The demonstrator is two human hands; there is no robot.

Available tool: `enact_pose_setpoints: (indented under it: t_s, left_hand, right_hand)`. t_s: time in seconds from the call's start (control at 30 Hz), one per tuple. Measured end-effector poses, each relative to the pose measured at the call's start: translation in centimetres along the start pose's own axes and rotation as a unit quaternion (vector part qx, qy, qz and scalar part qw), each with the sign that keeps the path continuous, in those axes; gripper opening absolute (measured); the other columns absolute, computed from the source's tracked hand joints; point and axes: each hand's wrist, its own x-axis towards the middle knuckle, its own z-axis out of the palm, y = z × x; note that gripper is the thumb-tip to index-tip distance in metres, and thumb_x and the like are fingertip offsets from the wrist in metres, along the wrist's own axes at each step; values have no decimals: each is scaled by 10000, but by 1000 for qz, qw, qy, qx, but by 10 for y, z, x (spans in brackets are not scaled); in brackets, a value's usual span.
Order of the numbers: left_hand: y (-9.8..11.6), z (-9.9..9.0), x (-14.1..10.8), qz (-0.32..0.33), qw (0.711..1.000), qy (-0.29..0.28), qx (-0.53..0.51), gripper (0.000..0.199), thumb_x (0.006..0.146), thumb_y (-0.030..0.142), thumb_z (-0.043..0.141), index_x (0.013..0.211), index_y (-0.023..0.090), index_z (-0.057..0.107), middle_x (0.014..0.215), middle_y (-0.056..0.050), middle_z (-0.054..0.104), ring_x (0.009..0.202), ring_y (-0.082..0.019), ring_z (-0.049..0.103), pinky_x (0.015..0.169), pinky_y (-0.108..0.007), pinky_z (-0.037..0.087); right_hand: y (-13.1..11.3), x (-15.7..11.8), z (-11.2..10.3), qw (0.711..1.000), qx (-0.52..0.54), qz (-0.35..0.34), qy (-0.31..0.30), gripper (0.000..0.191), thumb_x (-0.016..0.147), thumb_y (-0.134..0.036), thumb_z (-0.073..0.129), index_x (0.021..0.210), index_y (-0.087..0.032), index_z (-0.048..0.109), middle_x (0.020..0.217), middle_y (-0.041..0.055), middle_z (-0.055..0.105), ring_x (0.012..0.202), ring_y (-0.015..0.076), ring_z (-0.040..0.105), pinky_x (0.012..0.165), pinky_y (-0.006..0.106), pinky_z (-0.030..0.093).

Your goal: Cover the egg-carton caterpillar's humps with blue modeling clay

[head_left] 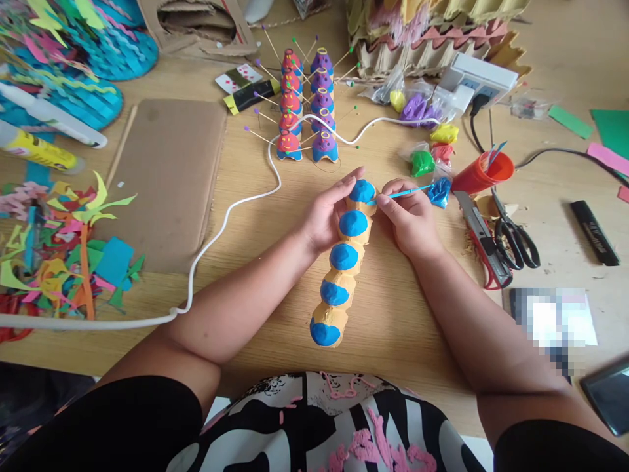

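My left hand point(324, 219) grips the far end of an egg carton strip point(363, 234), its fingers wrapped around the side. The strip is yellowish-tan, with a blue clay cap on each of its several bumps, and it points toward my body. Pinched in my right hand point(411, 216) is a thin blue stick point(410, 192), whose tip touches the edge of the farthest blue cap point(362, 191). A bag of blue clay point(439, 192) lies just beyond my right hand.
Two finished-looking egg carton caterpillars point(289, 121) with pins stand ahead. A white cable point(226, 219) crosses the table. To the right are an orange cup point(484, 172), a utility knife point(484, 239) and scissors point(515, 239). Cardboard point(164, 177) and paper scraps point(63, 255) lie left.
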Motion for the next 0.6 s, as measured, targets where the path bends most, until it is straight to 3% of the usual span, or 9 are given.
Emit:
enact_pose_setpoints:
  t_s: [0.13,0.37,0.6]
  left_hand:
    - [-1,0,0,-3,1000,10,3,473,1122,347,548,1588,320,630,1039,10,849,1209,-204,823,1103,-338,633]
    - [-1,1,-1,-1,1000,9,15,485,1125,365,548,1602,314,612,1177,-7,856,1302,-225,794,1148,-367,626]
    - [-2,0,-1,7,1000,7,27,461,1124,346,564,1577,309,639,1134,-4,843,1330,-221,774,1177,-366,604]
  right_hand:
    - [-1,0,0,1000,0,6,-1,567,772,-731,949,834,-250,657,726,-41,562,655,120,471,581,273,366]
    - [-3,0,0,1000,-6,18,-1,584,749,-748,954,825,-253,654,724,-38,576,665,129,490,593,276,386]
    - [-2,0,0,1000,0,19,6,572,750,-737,959,819,-249,669,717,-39,576,665,129,485,591,276,378]
